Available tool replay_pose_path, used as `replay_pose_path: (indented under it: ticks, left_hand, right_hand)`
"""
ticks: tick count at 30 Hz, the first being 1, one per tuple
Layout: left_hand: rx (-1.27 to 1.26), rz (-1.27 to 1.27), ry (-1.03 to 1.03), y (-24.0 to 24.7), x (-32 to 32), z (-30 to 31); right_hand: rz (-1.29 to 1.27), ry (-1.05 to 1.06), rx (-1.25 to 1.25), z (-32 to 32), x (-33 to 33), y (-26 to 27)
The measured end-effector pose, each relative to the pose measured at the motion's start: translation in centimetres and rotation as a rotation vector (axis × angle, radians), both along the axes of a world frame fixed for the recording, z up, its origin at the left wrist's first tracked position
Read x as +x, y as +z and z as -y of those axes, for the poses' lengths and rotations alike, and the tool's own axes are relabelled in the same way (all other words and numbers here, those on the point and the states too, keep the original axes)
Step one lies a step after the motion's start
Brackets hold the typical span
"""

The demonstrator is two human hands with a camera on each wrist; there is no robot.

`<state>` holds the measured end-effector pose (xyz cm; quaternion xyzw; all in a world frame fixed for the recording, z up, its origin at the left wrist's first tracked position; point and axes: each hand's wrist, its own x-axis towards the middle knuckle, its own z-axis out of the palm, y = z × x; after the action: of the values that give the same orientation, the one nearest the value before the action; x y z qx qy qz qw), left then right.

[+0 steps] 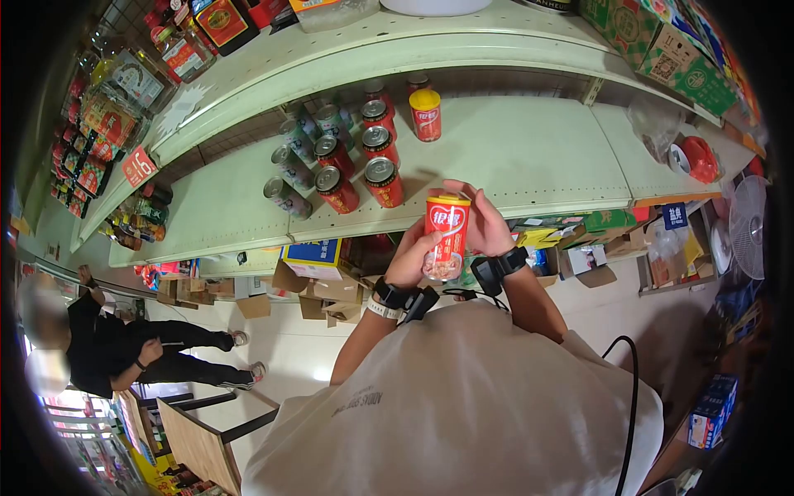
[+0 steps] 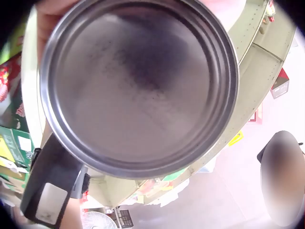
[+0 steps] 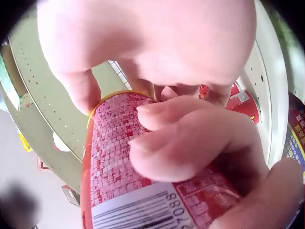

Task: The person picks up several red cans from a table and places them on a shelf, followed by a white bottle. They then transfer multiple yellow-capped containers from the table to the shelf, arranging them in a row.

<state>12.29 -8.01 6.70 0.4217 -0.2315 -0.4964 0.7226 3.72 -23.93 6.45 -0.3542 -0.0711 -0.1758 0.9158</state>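
Observation:
A red can [image 1: 447, 240] with a yellow lid and a picture on its label stands nearly upright between both hands, in front of the shelf edge. My left hand [image 1: 408, 258] grips its side, the thumb across the front; those fingers [image 3: 164, 152] lie over the label above the barcode. My right hand [image 1: 490, 227] is at the upper end. In the right wrist view, the right hand [image 3: 152, 40] arches over the top and holds the can at its yellow rim. The left wrist view looks straight at the bare metal bottom [image 2: 143, 100] of the can.
On the shelf [image 1: 529, 149] stand several red cans [image 1: 385, 183], several pale cans [image 1: 286, 198] and another yellow-lidded can [image 1: 426, 117]. A red item in clear plastic [image 1: 701, 159] lies at the right. Cardboard boxes [image 1: 327, 289] sit below. Another person [image 1: 107, 343] stands at the left.

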Motion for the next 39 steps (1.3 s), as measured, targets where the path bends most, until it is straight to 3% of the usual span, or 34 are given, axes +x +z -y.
replay_pose_path:
  ticks: [6, 14, 27, 39]
  left_hand:
    - [-0.029, -0.042, 0.118, 0.4, 0.5, 1.8]
    - [-0.037, 0.047, 0.073, -0.7, 0.9, 2.8]
    - [-0.051, -0.041, 0.1, -1.1, 0.2, 3.6]
    - [-0.122, 0.029, 0.162, -1.0, 3.0, 6.8]
  right_hand:
    - [-0.237, -0.184, -0.142, 0.7, -0.3, -0.6]
    - [-0.267, -0.206, -0.141, 1.2, -0.3, -0.3]
    - [-0.277, -0.239, -0.122, 1.6, -0.8, -0.9]
    - [-0.372, -0.218, -0.582, 2.4, -1.8, 0.7]
